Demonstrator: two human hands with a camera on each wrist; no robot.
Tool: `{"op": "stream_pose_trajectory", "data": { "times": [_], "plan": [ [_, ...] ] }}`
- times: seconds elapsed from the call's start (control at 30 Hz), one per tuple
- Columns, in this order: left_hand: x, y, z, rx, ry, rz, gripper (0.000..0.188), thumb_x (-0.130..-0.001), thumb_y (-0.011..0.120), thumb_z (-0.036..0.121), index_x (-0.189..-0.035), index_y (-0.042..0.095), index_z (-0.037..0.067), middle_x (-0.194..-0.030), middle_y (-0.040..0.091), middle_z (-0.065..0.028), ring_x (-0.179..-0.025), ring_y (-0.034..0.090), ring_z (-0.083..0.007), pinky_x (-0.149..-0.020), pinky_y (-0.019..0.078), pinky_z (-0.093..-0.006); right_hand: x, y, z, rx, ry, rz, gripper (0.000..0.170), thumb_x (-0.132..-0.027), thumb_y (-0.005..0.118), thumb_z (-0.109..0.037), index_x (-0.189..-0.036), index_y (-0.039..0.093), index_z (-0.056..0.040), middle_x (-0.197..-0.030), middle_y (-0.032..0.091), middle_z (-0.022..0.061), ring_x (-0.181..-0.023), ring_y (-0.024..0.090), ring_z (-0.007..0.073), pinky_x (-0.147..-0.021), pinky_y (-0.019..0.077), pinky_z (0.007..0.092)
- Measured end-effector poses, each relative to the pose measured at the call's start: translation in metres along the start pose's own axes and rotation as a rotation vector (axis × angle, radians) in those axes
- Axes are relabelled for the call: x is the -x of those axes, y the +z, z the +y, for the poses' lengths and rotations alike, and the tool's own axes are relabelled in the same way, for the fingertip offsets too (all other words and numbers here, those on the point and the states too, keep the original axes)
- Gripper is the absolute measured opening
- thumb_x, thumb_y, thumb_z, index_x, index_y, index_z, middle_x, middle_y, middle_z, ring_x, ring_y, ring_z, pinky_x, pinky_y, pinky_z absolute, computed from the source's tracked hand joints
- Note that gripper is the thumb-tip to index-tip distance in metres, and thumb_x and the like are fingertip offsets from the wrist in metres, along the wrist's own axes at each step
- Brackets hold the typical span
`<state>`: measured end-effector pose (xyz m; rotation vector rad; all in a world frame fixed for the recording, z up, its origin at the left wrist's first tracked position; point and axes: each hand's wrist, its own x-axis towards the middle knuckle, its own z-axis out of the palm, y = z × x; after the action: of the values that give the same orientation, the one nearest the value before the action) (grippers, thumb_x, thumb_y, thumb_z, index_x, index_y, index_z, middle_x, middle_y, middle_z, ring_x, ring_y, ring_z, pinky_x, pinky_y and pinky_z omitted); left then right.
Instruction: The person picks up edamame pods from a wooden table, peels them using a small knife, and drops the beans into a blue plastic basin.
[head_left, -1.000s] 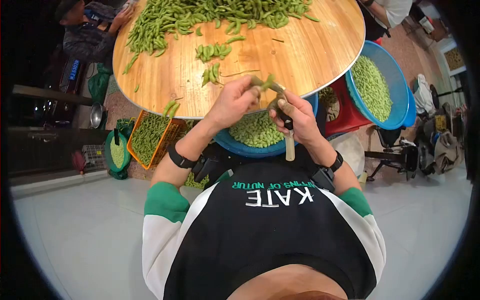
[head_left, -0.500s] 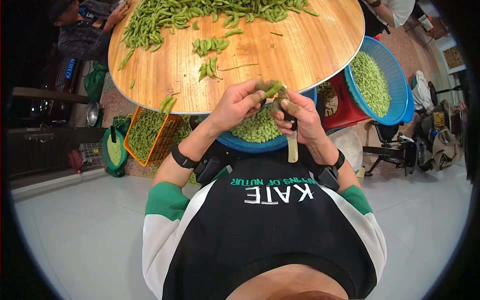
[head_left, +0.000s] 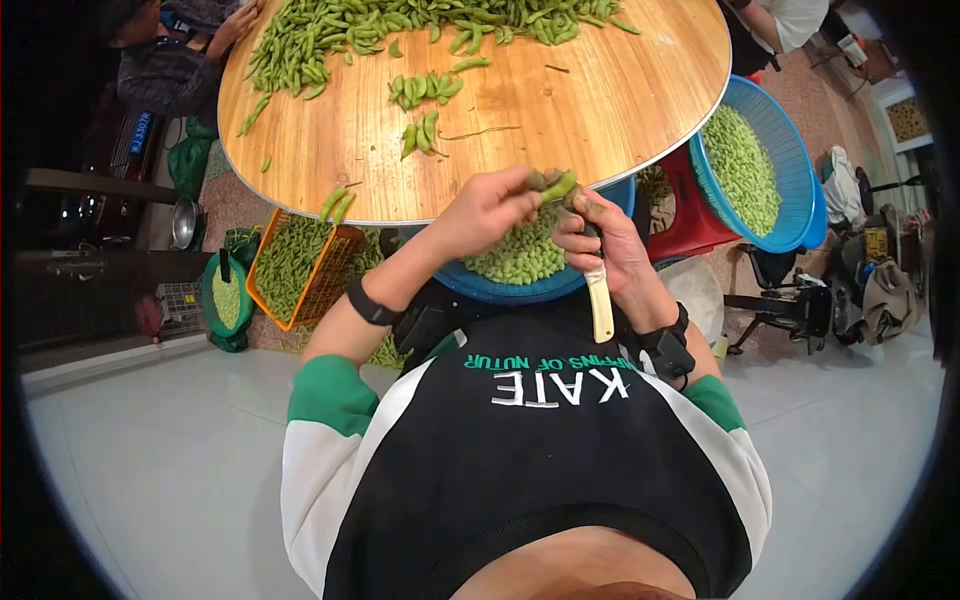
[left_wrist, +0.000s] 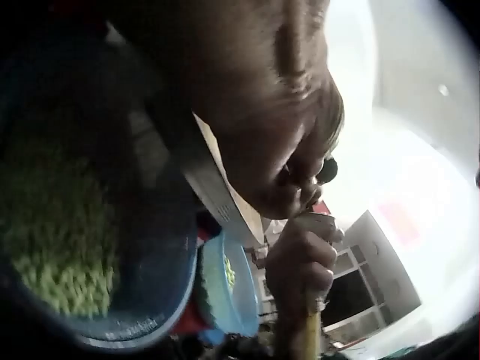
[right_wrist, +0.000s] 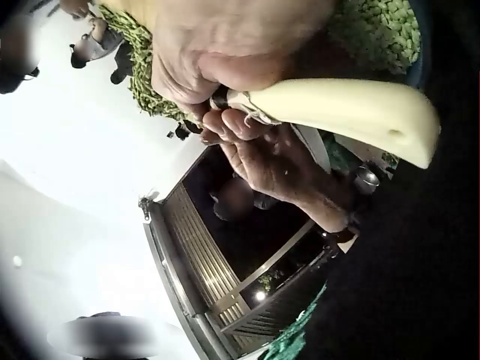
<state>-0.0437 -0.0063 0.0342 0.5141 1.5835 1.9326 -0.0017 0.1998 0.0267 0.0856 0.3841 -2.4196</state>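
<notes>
Over the near edge of the round wooden table [head_left: 600, 120], the left hand [head_left: 492, 212] pinches a green pod [head_left: 559, 188] between thumb and fingers. The right hand [head_left: 608, 240] is close against it on the right, its fingers curled round a knife whose pale handle [head_left: 600, 305] points down toward the shirt. That handle [right_wrist: 345, 112] stretches large across the right wrist view, string wound at one end. The blade is hidden. Beneath both hands, a blue basin [head_left: 500, 291] holds shelled beans [head_left: 520, 252]. In the left wrist view the pod cannot be made out.
Piled pods [head_left: 400, 25] cover the table's far side, with small groups nearer. An orange crate [head_left: 262, 292] of pods and a green basin [head_left: 214, 316] stand left. At right are a blue basket [head_left: 797, 205] of beans and a red stool [head_left: 684, 225]. Other people sit at the table.
The right hand has turned slightly and the knife handle has swung lower and to the right. The left hand has moved a little right, with the pod shifting right beside the right hand.
</notes>
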Motion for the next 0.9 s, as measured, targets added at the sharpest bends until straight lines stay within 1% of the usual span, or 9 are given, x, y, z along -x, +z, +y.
{"op": "stream_pose_trajectory", "data": {
  "times": [0.03,0.07,0.2,0.33,0.53,0.6,0.73,0.83,0.9],
  "plan": [
    [0.002,0.007,0.006,-0.647,0.249,0.104,0.034,-0.087,0.061,0.010,-0.120,0.056,0.000,-0.078,0.057,-0.0099,-0.059,0.047,-0.0136,-0.050,0.0408,-0.0303,0.000,0.000,0.000,-0.017,-0.005,0.042,0.023,-0.095,0.050,-0.013,-0.117,0.048,-0.0068,-0.080,0.047,0.0052,-0.055,0.039,0.0068,-0.039,0.0313,0.0167],
    [0.004,0.016,0.014,-0.908,0.466,0.177,0.028,-0.079,0.064,0.005,-0.106,0.060,-0.001,-0.072,0.051,-0.0126,-0.059,0.053,-0.0233,-0.054,0.0443,-0.0363,0.000,-0.004,0.002,-0.027,-0.009,0.041,0.030,-0.094,0.050,-0.013,-0.123,0.047,-0.0074,-0.080,0.047,0.0048,-0.056,0.040,0.0066,-0.039,0.0311,0.0168],
    [0.010,0.024,0.015,-1.282,0.643,0.285,0.016,-0.073,0.065,0.000,-0.084,0.053,0.001,-0.067,0.047,-0.0124,-0.060,0.054,-0.0314,-0.050,0.0435,-0.0405,-0.001,0.001,0.005,-0.050,0.035,0.006,0.038,-0.094,0.051,-0.013,-0.131,0.044,-0.0086,-0.081,0.047,0.0046,-0.055,0.040,0.0064,-0.039,0.0307,0.0170],
    [0.011,0.023,0.017,-1.276,0.656,0.285,0.011,-0.077,0.064,0.003,-0.080,0.053,0.001,-0.065,0.049,-0.0130,-0.057,0.053,-0.0322,-0.050,0.0429,-0.0390,0.000,0.002,0.010,-0.114,0.043,-0.040,0.043,-0.094,0.052,-0.014,-0.135,0.042,-0.0096,-0.081,0.048,0.0038,-0.055,0.039,0.0062,-0.039,0.0302,0.0172],
    [0.005,0.023,0.025,-0.771,0.353,0.245,0.017,-0.087,0.062,0.013,-0.081,0.059,-0.002,-0.068,0.062,-0.0130,-0.055,0.058,-0.0218,-0.052,0.0439,-0.0300,0.002,0.007,0.010,-0.113,-0.005,-0.042,0.040,-0.094,0.052,-0.013,-0.133,0.043,-0.0095,-0.079,0.047,0.0028,-0.052,0.037,0.0060,-0.039,0.0296,0.0175],
    [0.003,0.022,0.018,-0.350,0.127,0.228,0.017,-0.091,0.057,0.014,-0.088,0.062,-0.001,-0.070,0.062,-0.0092,-0.055,0.054,-0.0148,-0.053,0.0440,-0.0287,0.003,0.010,0.008,-0.111,-0.017,-0.031,0.039,-0.094,0.051,-0.012,-0.133,0.043,-0.0094,-0.078,0.047,0.0025,-0.051,0.037,0.0060,-0.039,0.0294,0.0176],
    [0.003,0.030,0.009,-0.214,0.055,0.246,0.019,-0.093,0.055,0.017,-0.091,0.059,-0.002,-0.063,0.054,0.0013,-0.056,0.049,-0.0085,-0.052,0.0409,-0.0261,0.001,0.012,0.009,0.389,-0.190,0.166,0.031,-0.094,0.051,-0.012,-0.125,0.051,-0.0060,-0.079,0.053,0.0024,-0.052,0.041,0.0061,-0.039,0.0306,0.0183],
    [0.006,0.031,0.003,-0.413,0.094,0.223,0.019,-0.094,0.053,0.017,-0.098,0.058,-0.001,-0.062,0.055,-0.0055,-0.056,0.054,-0.0149,-0.053,0.0421,-0.0297,-0.002,0.005,0.011,0.801,-0.330,0.350,0.028,-0.091,0.057,-0.010,-0.118,0.056,-0.0019,-0.084,0.060,0.0034,-0.057,0.050,0.0063,-0.045,0.0380,0.0190],
    [0.011,0.037,0.008,-0.753,0.152,0.257,0.019,-0.092,0.051,0.014,-0.082,0.052,-0.002,-0.068,0.056,-0.0194,-0.061,0.057,-0.0360,-0.055,0.0439,-0.0399,-0.006,0.010,0.014,1.236,-0.543,0.451,0.029,-0.089,0.060,-0.006,-0.117,0.055,0.0011,-0.088,0.061,0.0038,-0.066,0.057,0.0095,-0.058,0.0454,0.0209]
  ]
}}
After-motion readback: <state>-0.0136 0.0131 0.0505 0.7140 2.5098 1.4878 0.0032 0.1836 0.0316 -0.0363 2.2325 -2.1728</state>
